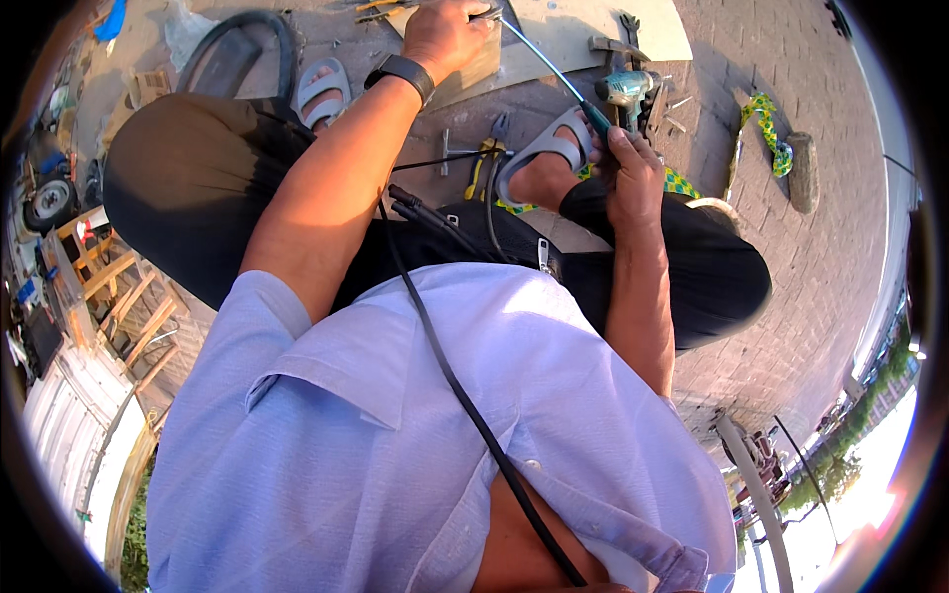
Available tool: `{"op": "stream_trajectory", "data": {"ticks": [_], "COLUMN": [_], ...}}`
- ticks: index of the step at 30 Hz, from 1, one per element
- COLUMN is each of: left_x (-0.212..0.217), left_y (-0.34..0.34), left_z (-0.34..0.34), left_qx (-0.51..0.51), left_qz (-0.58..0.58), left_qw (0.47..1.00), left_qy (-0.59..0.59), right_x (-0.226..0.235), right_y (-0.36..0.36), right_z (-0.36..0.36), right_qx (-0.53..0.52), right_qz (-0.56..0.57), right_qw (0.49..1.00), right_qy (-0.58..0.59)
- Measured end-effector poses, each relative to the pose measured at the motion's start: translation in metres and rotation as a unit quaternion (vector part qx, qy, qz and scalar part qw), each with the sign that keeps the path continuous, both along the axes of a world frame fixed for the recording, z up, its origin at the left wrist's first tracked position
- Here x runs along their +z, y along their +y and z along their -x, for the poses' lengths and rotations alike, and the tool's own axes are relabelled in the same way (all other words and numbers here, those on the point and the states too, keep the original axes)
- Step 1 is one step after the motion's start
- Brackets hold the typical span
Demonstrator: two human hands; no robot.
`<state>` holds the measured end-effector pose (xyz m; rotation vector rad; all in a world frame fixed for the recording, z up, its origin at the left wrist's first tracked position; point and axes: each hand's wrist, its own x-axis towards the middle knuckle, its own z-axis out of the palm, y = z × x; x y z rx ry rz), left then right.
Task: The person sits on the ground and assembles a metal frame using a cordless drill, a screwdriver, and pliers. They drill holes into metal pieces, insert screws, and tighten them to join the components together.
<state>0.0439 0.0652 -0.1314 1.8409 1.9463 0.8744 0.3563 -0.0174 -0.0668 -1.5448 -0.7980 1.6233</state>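
My right hand (pixel 635 180) is wrapped round the dark green handle of a screwdriver (pixel 542 59), whose long metal shaft slants up and left. Beside its far end, my left hand (pixel 447 40) has its fingers closed at a small dark metal piece (pixel 486 14), too small and partly covered to name. That hand is over a pale wooden block (pixel 481 67), and a black watch (pixel 400 75) circles the wrist. Whether the screwdriver's tip touches the metal piece, I cannot tell.
A green power drill (pixel 627 89) and a hammer (pixel 621 46) lie beyond my right foot. Between my feet are yellow-handled pliers (pixel 485 156) and a T-handled tool (pixel 445 148). A black cable (pixel 435 346) crosses my shirt. Wooden frames (pixel 119 287) stand at left.
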Motion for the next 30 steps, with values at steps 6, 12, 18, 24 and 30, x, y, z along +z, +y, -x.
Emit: {"op": "stream_trajectory", "data": {"ticks": [6, 12, 18, 24, 30], "left_x": [0.031, 0.029, 0.029, 0.076, 0.043], "left_y": [-0.009, -0.008, -0.018, -0.04, -0.057], "left_z": [-0.011, -0.012, -0.007, -0.011, -0.005], "left_qx": [-0.033, -0.061, -0.064, -0.064, -0.069], "left_qz": [-0.033, 0.014, 0.113, 0.202, 0.169], "left_qw": [0.998, 0.996, 0.991, 0.977, 0.982], "left_qy": [-0.048, -0.07, -0.039, -0.014, 0.051], "right_x": [0.015, 0.019, 0.025, 0.012, -0.005], "right_y": [-0.001, -0.003, -0.006, 0.011, 0.067], "right_z": [0.003, -0.006, -0.028, -0.002, 0.089], "right_qx": [0.031, -0.005, -0.011, -0.008, 0.054], "right_qz": [0.051, 0.037, 0.062, -0.057, -0.295], "right_qw": [0.997, 0.999, 0.998, 0.996, 0.943], "right_qy": [0.053, 0.03, 0.027, 0.062, -0.146]}}
